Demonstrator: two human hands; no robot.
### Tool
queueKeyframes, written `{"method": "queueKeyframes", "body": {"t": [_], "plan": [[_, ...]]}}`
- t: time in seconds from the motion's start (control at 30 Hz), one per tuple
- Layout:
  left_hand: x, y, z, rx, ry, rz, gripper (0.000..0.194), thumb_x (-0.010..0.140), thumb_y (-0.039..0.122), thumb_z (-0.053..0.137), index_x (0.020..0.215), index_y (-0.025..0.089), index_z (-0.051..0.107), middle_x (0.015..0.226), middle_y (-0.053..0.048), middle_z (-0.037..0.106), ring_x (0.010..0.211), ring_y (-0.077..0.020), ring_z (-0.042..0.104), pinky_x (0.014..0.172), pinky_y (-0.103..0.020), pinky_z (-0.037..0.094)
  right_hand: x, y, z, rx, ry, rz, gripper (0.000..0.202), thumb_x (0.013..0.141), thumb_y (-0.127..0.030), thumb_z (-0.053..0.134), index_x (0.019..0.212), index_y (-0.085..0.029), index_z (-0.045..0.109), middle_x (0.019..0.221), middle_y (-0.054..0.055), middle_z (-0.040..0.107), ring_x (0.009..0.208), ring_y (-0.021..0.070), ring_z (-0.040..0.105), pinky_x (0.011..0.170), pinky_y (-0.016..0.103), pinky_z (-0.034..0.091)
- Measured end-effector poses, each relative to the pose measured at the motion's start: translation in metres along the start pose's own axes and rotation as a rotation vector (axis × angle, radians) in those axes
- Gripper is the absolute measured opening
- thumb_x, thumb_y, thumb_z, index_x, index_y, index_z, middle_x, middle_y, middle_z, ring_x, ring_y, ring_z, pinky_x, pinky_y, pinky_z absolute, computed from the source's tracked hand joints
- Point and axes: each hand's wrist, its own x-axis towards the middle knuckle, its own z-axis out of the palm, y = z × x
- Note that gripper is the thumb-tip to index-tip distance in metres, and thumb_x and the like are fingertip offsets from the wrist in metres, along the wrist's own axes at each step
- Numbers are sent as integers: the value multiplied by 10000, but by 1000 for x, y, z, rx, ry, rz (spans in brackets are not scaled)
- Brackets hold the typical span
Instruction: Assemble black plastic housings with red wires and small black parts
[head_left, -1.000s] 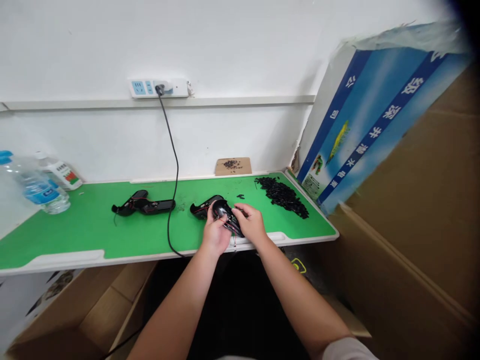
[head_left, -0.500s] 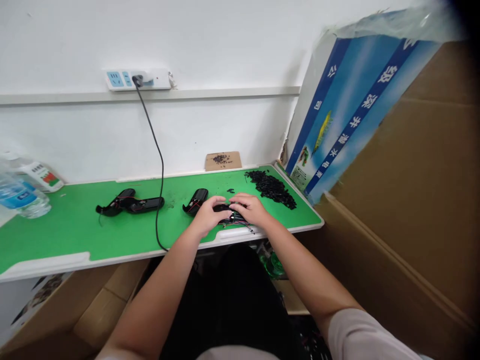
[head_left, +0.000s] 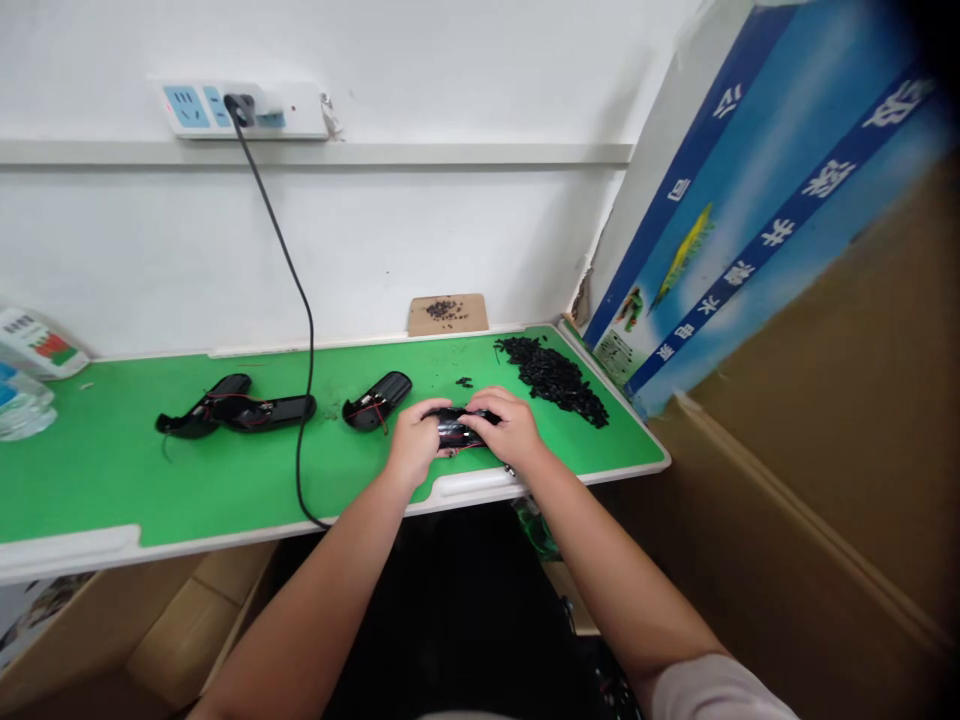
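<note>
In the head view, both forearms are slanting inward from the bottom of the picture, wrists lying over the front edge of the green table (head_left: pixel 240 480); the left hand (head_left: pixel 412 445) is curling around the left end of a black casing (head_left: pixel 452 430), thumb toward the person and fingers bending over the far side; the right hand (head_left: pixel 511 428) is gripping the right end, thumb lying across the upper face; both hands are closing narrowly on that one part. The casing is sitting between them at the table's front edge, its long axis running left to right, roughly along that edge; its ends are hiding under the fingers, so which one is its front I cannot fairly tell. A red wire (head_left: pixel 471 447) is showing along its near side; a second casing (head_left: pixel 379 402) is lying to the left, its long axis slanting away toward the right.
</note>
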Motion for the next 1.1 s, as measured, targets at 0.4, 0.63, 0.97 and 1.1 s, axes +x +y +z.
{"method": "queueKeyframes", "body": {"t": [0.4, 0.63, 0.97, 1.1], "plan": [[3, -1, -3, -134, -2, -78, 310, 691, 152, 567, 982, 194, 664, 862, -87, 688, 670, -221, 672, 584, -403, 578, 8, -3, -5, -25, -171, 20, 187, 850, -351, 668, 984, -266, 765, 885, 60, 685, 813, 206, 635, 752, 365, 538], [3, 0, -7, -165, -7, -82, 323, 699, 139, 548, 1003, 192, 645, 910, -98, 682, 754, -237, 678, 615, -414, 587, 17, 2, -2, -179, -304, -106, 195, 901, -245, 572, 945, -243, 762, 864, 73, 696, 806, 209, 636, 781, 381, 506], [5, -4, -7, -118, -44, -55, 415, 642, 103, 582, 1037, 193, 675, 975, -98, 667, 822, -226, 647, 640, -381, 589, 8, 7, 5, -110, -265, 38, 169, 868, -231, 579, 933, -211, 734, 864, 64, 653, 752, 177, 620, 710, 331, 530], [1, -1, -10, -163, -68, -69, 446, 581, 71, 565, 995, 195, 675, 952, -90, 664, 801, -237, 656, 645, -400, 582, 10, 8, 2, -127, -135, 24, 210, 831, -250, 617, 1005, -198, 723, 1019, 104, 636, 929, 221, 622, 856, 401, 520]]}}
